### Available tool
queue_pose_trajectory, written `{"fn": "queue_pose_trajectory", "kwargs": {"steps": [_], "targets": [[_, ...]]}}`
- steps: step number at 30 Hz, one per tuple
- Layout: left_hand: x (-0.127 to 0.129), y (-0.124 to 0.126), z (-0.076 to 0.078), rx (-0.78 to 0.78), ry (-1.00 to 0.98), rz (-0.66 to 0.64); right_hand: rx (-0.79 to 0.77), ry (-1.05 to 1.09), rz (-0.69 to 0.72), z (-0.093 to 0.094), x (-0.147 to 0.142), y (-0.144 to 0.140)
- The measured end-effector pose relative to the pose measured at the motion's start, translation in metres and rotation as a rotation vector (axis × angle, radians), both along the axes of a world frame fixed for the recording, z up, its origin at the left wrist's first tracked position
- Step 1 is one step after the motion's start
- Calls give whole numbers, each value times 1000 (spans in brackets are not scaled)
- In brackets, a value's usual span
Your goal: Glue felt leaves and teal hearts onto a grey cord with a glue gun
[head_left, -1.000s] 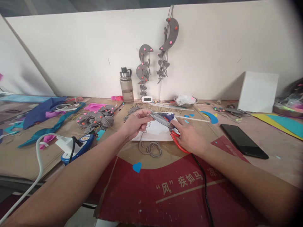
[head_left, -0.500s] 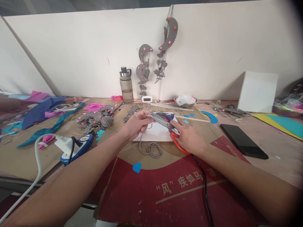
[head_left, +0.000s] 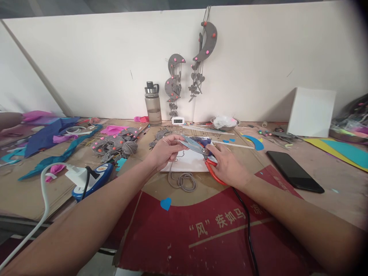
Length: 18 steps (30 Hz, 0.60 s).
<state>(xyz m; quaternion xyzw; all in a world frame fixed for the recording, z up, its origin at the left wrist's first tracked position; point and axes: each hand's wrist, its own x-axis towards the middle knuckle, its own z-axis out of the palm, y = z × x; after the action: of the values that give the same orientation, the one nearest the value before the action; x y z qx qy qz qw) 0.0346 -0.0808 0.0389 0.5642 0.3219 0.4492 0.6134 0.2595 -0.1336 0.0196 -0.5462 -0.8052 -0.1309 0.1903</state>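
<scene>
My right hand (head_left: 230, 166) grips red-handled scissors (head_left: 198, 147), whose blades point left toward my left hand (head_left: 166, 150). My left hand pinches a thin grey cord (head_left: 182, 180) at its fingertips, right at the blade tips. The cord hangs down and coils on the cardboard below. Under both hands lies a white sheet (head_left: 188, 163), with a blue glue gun (head_left: 202, 142) partly hidden behind the scissors.
A black phone (head_left: 293, 171) lies to the right, a power strip with a white plug (head_left: 87, 177) to the left. A water bottle (head_left: 152, 103), grey moon hangings (head_left: 175, 84), a grey yarn ball (head_left: 130, 147), coloured paper scraps and a white box (head_left: 312, 111) surround the work area. Another person's arm (head_left: 8, 120) shows at far left.
The scissors have shifted slightly left toward my left fingertips. At the far left another person's arm has come into view. My arms stay almost where they were.
</scene>
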Motion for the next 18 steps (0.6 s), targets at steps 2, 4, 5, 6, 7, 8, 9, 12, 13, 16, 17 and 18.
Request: {"fn": "queue_pose_trajectory", "kwargs": {"steps": [2, 4, 5, 6, 7, 8, 9, 12, 13, 16, 17, 18], "targets": [[0, 0, -1, 3, 7, -11, -10, -6, -10, 1, 0, -1], [0, 0, 0, 0, 8, -16, -15, -21, -23, 2, -1, -3], [0, 0, 0, -4, 9, -18, -17, -30, -30, 3, -1, -3], [0, -1, 0, -9, 9, -19, -17, -39, -38, 3, -2, -4], [0, -2, 1, -15, 10, -20, -17, -47, -45, 4, -2, -4], [1, -2, 1, -21, 11, -22, -17, -54, -48, 4, -2, -4], [1, -3, 2, -25, 10, -24, -17, -61, -50, 5, -2, -4], [1, -4, 3, -28, 10, -24, -20, -78, -50, 6, -2, -5], [1, -4, 3, -27, 9, -25, -22, -84, -52, 6, -2, -5], [1, -4, 3, -27, 3, -28, -24, -109, -62, 6, -1, -5], [1, -4, 3, -29, 3, -29, -21, -119, -66, 6, -1, -5], [1, -4, 3, -29, 4, -28, -18, -128, -69, 6, -1, -5]]}}
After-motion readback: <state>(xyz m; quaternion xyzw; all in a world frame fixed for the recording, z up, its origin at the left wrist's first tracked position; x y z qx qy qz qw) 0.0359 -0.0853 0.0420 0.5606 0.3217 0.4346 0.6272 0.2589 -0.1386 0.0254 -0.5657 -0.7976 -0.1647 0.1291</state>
